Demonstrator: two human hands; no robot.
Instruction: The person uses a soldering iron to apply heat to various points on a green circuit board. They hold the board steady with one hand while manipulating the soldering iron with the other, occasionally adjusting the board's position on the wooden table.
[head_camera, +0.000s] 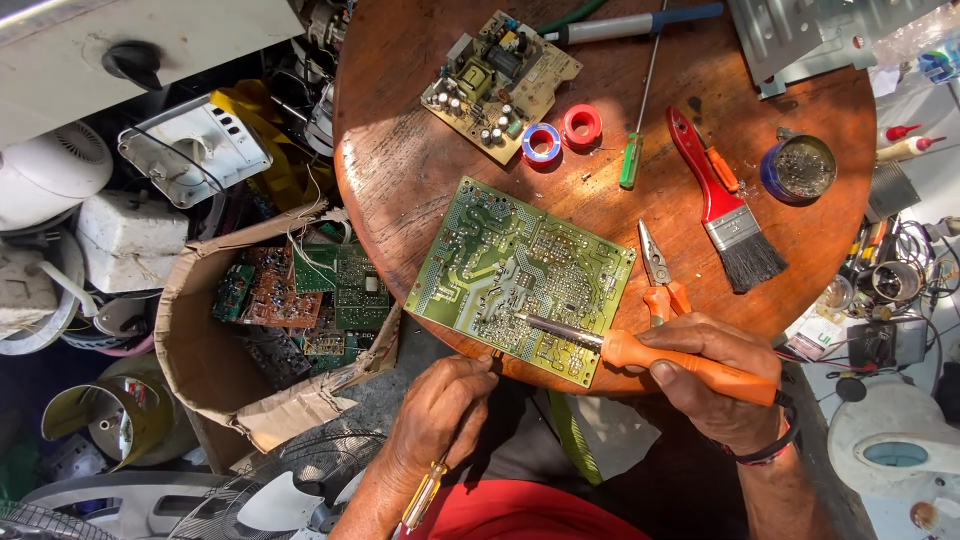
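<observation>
A green circuit board (520, 275) lies solder side up on a round wooden table (420, 150). My right hand (715, 375) grips an orange-handled soldering iron (640, 353), its metal tip touching the board's near part. My left hand (445, 405) holds a thin tool with a yellow handle (424, 495), its front end at the board's near edge, hidden by my fingers.
On the table lie a second, tan circuit board (500, 80), blue (541, 143) and red (581, 125) tape rolls, screwdrivers, a red-handled brush (722, 205), orange pliers (660, 280) and a tin (800, 168). A cardboard box of boards (290, 300) stands at left among appliance parts.
</observation>
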